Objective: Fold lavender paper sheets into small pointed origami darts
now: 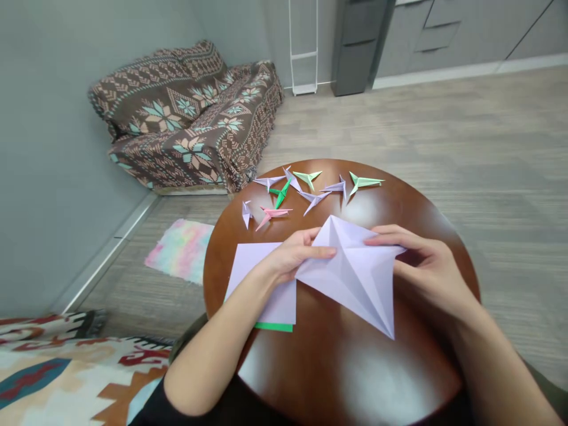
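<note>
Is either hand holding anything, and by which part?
Both hands hold one creased lavender origami paper: the left hand at its upper-left side, thumb across the face; the right hand around its right corner.

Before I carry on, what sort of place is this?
Probably a home living area: a draped sofa, a pastel rug and grey cabinets surround the round table.
</note>
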Available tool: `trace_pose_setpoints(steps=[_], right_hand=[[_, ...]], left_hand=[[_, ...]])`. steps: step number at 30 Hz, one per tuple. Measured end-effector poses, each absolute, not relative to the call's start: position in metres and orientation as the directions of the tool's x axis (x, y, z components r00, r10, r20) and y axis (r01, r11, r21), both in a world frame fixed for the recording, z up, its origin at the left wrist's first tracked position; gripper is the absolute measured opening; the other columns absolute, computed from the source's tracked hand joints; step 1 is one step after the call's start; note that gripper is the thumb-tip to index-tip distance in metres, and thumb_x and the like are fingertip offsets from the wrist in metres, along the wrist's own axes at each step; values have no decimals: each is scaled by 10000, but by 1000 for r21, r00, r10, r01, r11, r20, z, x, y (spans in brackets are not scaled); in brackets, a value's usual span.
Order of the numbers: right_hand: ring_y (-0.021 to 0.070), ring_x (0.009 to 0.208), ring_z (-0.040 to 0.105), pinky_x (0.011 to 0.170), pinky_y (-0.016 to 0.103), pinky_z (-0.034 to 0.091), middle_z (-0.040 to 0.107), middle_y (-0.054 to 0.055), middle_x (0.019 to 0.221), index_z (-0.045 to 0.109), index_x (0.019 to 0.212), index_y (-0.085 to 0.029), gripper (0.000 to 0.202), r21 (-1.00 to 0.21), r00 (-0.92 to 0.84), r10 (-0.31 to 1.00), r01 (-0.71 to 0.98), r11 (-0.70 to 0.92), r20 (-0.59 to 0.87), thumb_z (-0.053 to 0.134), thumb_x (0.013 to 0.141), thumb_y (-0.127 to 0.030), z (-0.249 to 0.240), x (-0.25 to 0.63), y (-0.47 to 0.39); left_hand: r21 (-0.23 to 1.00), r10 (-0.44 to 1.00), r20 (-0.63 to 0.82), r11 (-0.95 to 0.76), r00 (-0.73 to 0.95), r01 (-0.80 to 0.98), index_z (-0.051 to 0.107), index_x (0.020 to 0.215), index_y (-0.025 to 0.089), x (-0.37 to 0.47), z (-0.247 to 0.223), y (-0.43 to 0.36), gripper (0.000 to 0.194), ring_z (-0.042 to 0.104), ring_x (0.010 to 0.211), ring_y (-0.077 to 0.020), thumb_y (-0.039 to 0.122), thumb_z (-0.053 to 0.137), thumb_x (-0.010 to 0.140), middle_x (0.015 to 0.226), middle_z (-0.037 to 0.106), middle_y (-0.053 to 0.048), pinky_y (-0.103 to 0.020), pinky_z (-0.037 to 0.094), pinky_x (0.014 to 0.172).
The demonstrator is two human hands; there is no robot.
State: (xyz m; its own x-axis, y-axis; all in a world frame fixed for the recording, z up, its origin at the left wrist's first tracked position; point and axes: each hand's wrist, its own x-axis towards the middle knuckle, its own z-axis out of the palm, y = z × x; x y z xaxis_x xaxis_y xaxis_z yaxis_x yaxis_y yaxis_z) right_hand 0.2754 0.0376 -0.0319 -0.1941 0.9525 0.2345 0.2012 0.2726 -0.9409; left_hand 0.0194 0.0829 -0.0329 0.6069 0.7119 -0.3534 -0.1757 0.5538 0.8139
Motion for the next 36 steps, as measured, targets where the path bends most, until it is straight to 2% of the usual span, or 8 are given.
trace_pose_setpoints(steps=[4, 10, 15, 20, 24, 27, 32, 36], right_hand=[[261, 1084, 684, 869, 323, 545, 734, 57, 1167, 803, 1011, -289, 192, -932, -206, 952, 240, 273, 226, 829, 823, -321, -27, 281, 37], [195, 846, 683, 717, 288, 537, 736, 44, 1027, 751, 1061, -247, 154, -859, -348, 926, 422, 291, 142, 726, 909, -256, -25, 284, 37], [212, 885, 702, 793, 306, 547, 760, 48, 997, 749, 1076, -222, 163, -820, -346, 923, 471, 325, 166, 686, 932, -261, -27, 287, 38], [262, 1001, 728, 805, 322, 564, 784, 50, 1171, 749, 1205, -253, 297, -824, -338, 936, 498, 270, 102, 664, 946, -371, -18, 288, 32], [221, 695, 697, 628, 321, 531, 821, 51, 991, 797, 1081, -216, 324, -807, -168, 974, 548, 219, 150, 774, 849, -441, -25, 277, 32], [200, 611, 657, 596, 326, 508, 818, 53, 906, 812, 1004, -193, 258, -743, -97, 962, 618, 258, 254, 778, 844, -392, -36, 271, 36], [208, 628, 676, 616, 332, 509, 801, 73, 875, 793, 997, -157, 194, -574, -49, 906, 759, 308, 421, 731, 872, -292, -41, 274, 40], [223, 681, 702, 639, 338, 519, 793, 91, 904, 772, 980, -141, 159, -522, -76, 890, 786, 331, 449, 701, 880, -242, -41, 273, 41]], left_hand=[[842, 720, -377, 529, 583, -110, 719, 1149, 154, 18, -33, 83, 627, 737, 801, -217, 292, 967, 589, 1069, 783, -121, -331, 570, 765], [950, 830, -309, 290, 465, 114, 683, 1067, 131, 14, -39, 88, 560, 714, 920, -239, 290, 953, 603, 1074, 761, -106, -325, 545, 805], [963, 832, -269, 227, 485, 144, 619, 1259, 134, 16, -37, 87, 760, 693, 1088, -289, 302, 956, 598, 1249, 721, -145, -361, 542, 896], [963, 889, -212, 120, 405, 241, 576, 1342, 133, 18, -37, 87, 899, 661, 1189, -341, 303, 968, 551, 1333, 688, -159, -430, 537, 980], [928, 934, -125, -11, 336, 373, 599, 1334, 151, 19, -42, 87, 873, 657, 1200, -348, 284, 954, 547, 1356, 676, -148, -450, 524, 1015], [919, 960, -56, -57, 273, 390, 625, 1333, 182, 18, -48, 87, 866, 691, 1112, -318, 263, 951, 535, 1257, 716, -122, -410, 550, 951], [928, 974, -71, -14, 213, 373, 608, 1331, 182, 18, -46, 86, 706, 671, 693, -170, 193, 840, 664, 815, 712, -3, -281, 532, 687], [980, 966, -48, -4, 253, 199, 618, 1240, 154, 24, -36, 83, 519, 607, 635, -102, 263, 784, 761, 835, 651, 1, -222, 478, 617]])
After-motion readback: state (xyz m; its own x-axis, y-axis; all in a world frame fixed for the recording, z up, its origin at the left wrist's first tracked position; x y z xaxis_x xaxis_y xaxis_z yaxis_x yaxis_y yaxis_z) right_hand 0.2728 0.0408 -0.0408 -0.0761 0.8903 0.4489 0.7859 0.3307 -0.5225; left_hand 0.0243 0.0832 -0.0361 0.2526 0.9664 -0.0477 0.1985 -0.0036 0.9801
